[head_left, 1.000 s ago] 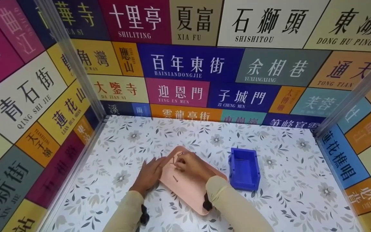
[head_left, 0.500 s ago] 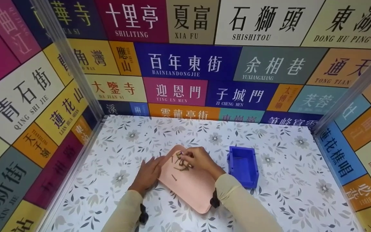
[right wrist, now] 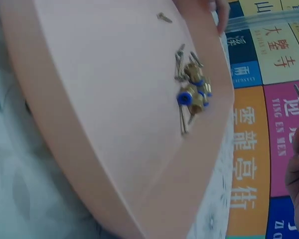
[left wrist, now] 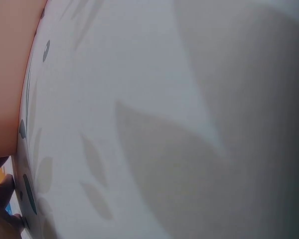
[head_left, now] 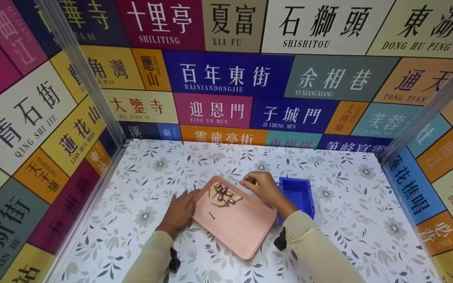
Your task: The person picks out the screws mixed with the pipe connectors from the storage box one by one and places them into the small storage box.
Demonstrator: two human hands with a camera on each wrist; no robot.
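Observation:
In the head view, a pink tray (head_left: 242, 232) lies slantwise on the table. Toward its far end is a heap of brass fittings with blue rings (right wrist: 192, 92) among several screws (right wrist: 183, 119); one screw (head_left: 212, 215) lies apart. My left hand (head_left: 179, 212) rests against the tray's left edge, fingers extended along it. Over the tray's far right edge, my right hand (head_left: 264, 188) pinches a small screw (right wrist: 298, 91), which shows at the fingertips in the right wrist view. In the left wrist view only the tray's outer wall (left wrist: 5, 79) and some fingers (left wrist: 2, 191) show.
A blue plastic bin (head_left: 299, 196) stands right of the tray, partly covered by my right hand and forearm. The table (head_left: 144, 169) has a leaf-and-flower cover. Panels with printed signs (head_left: 226, 74) enclose it at the back and sides.
My right hand has lifted from the heap and moved right, past the tray's edge toward the blue bin, with a screw in its fingertips. The heap is now uncovered. My left hand stays put.

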